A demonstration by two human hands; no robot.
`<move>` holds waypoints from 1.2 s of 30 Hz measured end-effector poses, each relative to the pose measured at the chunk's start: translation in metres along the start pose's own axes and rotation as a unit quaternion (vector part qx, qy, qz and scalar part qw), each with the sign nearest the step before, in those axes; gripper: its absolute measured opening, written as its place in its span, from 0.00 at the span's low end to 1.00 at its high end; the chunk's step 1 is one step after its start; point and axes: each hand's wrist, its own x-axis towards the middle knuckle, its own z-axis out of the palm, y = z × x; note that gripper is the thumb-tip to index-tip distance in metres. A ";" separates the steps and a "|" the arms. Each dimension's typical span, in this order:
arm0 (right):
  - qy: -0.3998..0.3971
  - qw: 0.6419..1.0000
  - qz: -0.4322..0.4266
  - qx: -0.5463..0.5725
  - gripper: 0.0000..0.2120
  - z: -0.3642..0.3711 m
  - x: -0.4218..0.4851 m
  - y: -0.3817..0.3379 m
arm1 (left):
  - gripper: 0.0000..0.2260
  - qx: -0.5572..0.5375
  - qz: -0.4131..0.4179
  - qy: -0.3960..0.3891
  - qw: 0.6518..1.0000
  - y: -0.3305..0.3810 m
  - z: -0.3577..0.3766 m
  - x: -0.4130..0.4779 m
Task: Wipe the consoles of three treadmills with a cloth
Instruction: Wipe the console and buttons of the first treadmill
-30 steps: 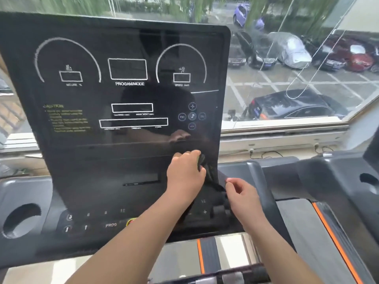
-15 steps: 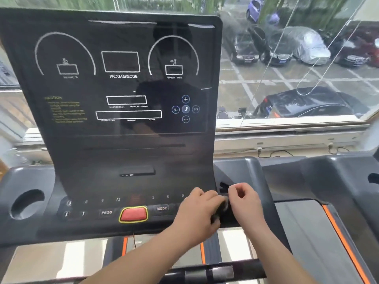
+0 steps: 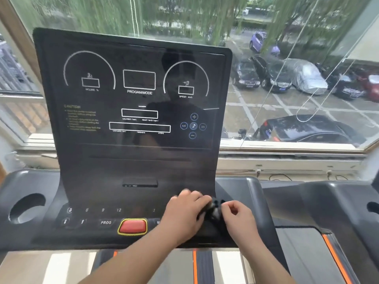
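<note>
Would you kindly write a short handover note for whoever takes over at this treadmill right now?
Left hand: grips the dark cloth, bunched at the console's lower right corner.
Right hand: pinches the cloth's other side.
Done: cannot tell how much of this console is wiped.
Left: finish this console, then the others; a neighbouring treadmill stands to the right.

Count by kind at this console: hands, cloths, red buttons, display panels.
2 bare hands: left hand, right hand
1 dark crumpled cloth, gripped between both hands
1 red yellow-rimmed oval button
1 black glossy upright display panel
Total: 5
</note>
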 end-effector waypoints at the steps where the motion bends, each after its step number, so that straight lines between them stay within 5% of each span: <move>1: -0.008 1.000 0.004 0.004 0.10 -0.001 0.000 0.000 | 0.18 0.001 -0.043 0.018 0.999 -0.004 -0.005 0.008; 4: -0.015 1.000 0.008 0.011 0.10 -0.003 -0.002 -0.003 | 0.20 0.000 -0.141 0.038 0.989 0.011 -0.008 0.014; 11: 0.009 0.999 0.000 -0.032 0.15 -0.003 0.001 -0.004 | 0.18 0.017 -0.038 -0.016 0.999 0.028 0.002 -0.004; 18: 0.006 0.999 -0.025 -0.023 0.18 0.011 -0.007 -0.012 | 0.14 0.052 -0.102 -0.126 0.985 0.019 -0.035 0.013; 29: -0.013 0.999 -0.044 0.005 0.20 0.087 -0.043 -0.041 | 0.15 0.072 -0.184 -0.088 0.976 -0.111 -0.087 -0.065; 36: -0.025 0.998 -0.031 0.057 0.16 0.142 -0.093 -0.071 | 0.17 0.048 -0.297 0.022 0.953 -0.211 -0.114 -0.147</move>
